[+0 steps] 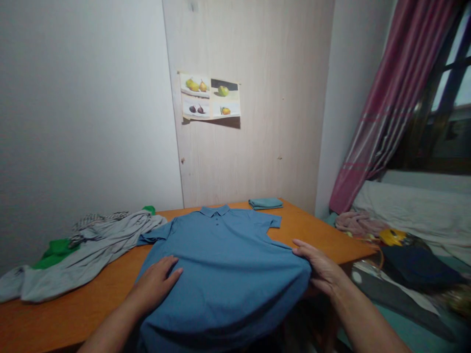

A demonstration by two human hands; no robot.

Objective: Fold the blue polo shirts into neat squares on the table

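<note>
A blue polo shirt (224,260) lies spread front-up on the orange wooden table (320,235), collar toward the wall, its hem hanging over the near edge. My left hand (158,282) rests flat on the shirt's left side, fingers stretched out. My right hand (320,267) lies at the shirt's right edge near the hem, fingers extended against the cloth.
A heap of grey, striped and green clothes (81,245) covers the table's left part. A small folded teal cloth (265,203) sits at the far edge by the wall. To the right are a bed (423,206), cluttered items and a red curtain (390,108).
</note>
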